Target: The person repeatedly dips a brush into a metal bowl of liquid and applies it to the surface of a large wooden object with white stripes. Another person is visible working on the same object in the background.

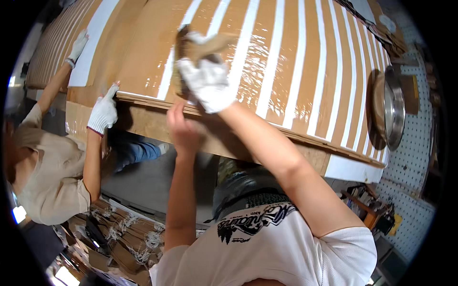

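The right hand [208, 85] grips one blurred brown thing [214, 45]. Whether the left hand [184, 133] grips, I cannot tell. A co-worker [52, 171] wears two gloves [102, 114].

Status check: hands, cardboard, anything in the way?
Right gloved hand: grip on blurred brown item. Left bare hand at edge of white-striped cardboard, glossy in places. Co-worker's nearer gloved hand by same edge, farther left.

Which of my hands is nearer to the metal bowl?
Right. The right hand is over striped cardboard, left of the bowl; the left hand is farther left, near the cardboard's edge.
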Demonstrator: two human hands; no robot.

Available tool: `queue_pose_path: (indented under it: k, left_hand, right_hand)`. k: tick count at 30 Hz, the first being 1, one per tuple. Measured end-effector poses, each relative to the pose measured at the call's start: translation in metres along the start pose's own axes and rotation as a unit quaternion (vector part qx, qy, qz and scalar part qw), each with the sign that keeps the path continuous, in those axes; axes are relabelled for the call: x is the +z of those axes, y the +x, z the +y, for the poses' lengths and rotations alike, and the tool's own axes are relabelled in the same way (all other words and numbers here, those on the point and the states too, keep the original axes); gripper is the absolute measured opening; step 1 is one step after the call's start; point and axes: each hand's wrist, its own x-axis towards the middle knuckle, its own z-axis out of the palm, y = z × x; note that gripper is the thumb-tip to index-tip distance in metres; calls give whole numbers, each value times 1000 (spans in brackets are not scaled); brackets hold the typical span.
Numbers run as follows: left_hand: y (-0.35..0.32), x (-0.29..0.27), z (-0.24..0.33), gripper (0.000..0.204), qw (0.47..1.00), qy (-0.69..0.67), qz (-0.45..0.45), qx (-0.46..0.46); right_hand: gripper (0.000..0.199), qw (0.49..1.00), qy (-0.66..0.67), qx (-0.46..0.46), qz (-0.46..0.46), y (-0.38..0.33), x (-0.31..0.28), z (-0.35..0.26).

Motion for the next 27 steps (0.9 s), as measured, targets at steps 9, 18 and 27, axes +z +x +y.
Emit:
queue_pose_path:
  k: [9,18,27]
  left_hand:
    - [-9,3,15,57,997,65,-30,28]
    - [-15,-9,16,68,988,124,-85,41]
    - [-112,42,129,30,992,71,-64,79]
  right_hand:
    - [30,980,-97,143,-97,-130,-88,98]
    - [49,893,93,436,67,-258,-223,187]
    - [13,917,-318,236,40,-423,-322,245]
